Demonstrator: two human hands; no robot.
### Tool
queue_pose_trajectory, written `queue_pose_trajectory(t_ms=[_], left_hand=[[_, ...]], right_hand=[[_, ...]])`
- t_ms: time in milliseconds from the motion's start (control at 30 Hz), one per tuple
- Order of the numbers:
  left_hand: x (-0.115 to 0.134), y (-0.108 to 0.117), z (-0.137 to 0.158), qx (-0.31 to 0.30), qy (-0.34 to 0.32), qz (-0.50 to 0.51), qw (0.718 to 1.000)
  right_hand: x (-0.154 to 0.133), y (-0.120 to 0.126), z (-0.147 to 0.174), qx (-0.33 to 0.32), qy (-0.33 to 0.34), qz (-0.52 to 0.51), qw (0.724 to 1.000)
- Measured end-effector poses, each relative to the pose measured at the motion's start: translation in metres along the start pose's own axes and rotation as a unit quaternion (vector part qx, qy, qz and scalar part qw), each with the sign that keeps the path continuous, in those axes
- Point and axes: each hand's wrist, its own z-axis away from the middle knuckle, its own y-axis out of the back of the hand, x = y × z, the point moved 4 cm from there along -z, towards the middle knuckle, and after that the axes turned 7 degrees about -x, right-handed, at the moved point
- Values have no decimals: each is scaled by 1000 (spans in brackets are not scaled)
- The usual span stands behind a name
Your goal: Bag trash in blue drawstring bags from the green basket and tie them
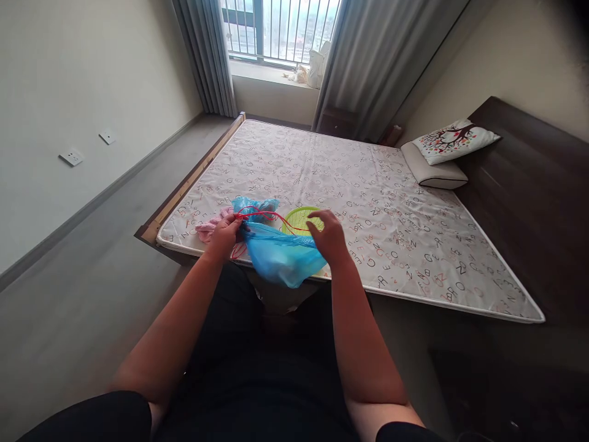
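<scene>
A blue plastic bag (280,261) with a red drawstring (264,215) hangs over the near edge of the mattress (391,209). My left hand (224,236) grips the bag's left rim. My right hand (327,236) pinches its right rim and the drawstring, so the bag's mouth is held stretched between both hands. Behind the bag lies a green round plastic basket (299,219), partly hidden by my right hand. A second blue bag (255,205) sits bunched just beyond my left hand. A pink cloth (209,227) lies at the mattress corner, to the left of my left hand.
The mattress rests on a wooden bed frame (193,175) with a dark headboard (529,184) at the right. Two pillows (442,156) lie stacked near the headboard. Grey curtains (368,67) frame a window with items on its sill (304,73). Grey floor lies to the left.
</scene>
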Motion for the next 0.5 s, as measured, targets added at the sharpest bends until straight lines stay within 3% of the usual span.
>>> queue_pose_trajectory(t_ms=[100, 200, 367, 500], left_hand=[[10, -20, 9, -27, 36, 106, 993], [18, -29, 16, -31, 54, 183, 981], [15, -22, 16, 7, 86, 254, 963], [11, -21, 15, 4, 71, 251, 965]], right_hand=[[-25, -35, 5, -148, 39, -66, 986], [-26, -61, 16, -264, -9, -85, 961], [-23, -63, 26, -357, -77, -53, 930], [-32, -63, 29, -463, -91, -48, 880]])
